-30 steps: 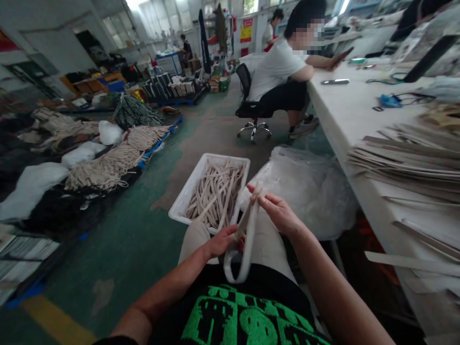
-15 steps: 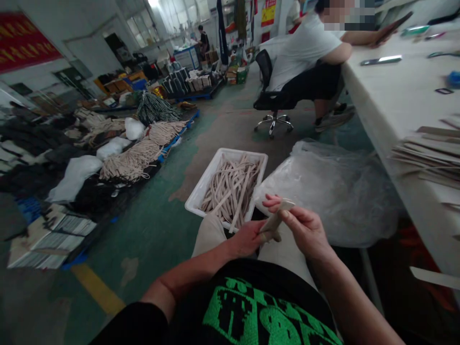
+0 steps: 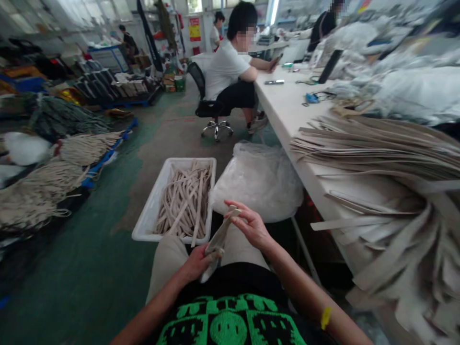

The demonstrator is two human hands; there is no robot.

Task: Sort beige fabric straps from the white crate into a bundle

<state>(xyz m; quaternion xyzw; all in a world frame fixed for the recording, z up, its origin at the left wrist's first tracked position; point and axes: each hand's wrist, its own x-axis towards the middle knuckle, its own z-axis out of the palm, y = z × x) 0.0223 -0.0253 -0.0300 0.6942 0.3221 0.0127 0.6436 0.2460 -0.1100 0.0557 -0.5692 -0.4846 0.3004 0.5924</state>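
Note:
Over my lap, a beige fabric strip (image 3: 220,235) runs between my two hands. My left hand (image 3: 198,261) is closed round its lower part, where it looks folded. Higher up, the fingers of my right hand (image 3: 247,225) pinch the strip's upper end. Just beyond my knees stands a white plastic bin (image 3: 151,225) on the floor. Inside it lies a tangle of narrow beige strips (image 3: 185,199).
To my right, a white table (image 3: 276,108) bears a thick pile of beige strips (image 3: 373,143), some hanging over its edge. A clear plastic bag (image 3: 260,182) bulges beside the bin. A seated person (image 3: 230,67) holds a phone. Bundled cords (image 3: 43,182) lie at left.
My view has swung to the right, bringing more of the table and its strip pile into sight. Both hands still hold the strip, which is now stretched more between them.

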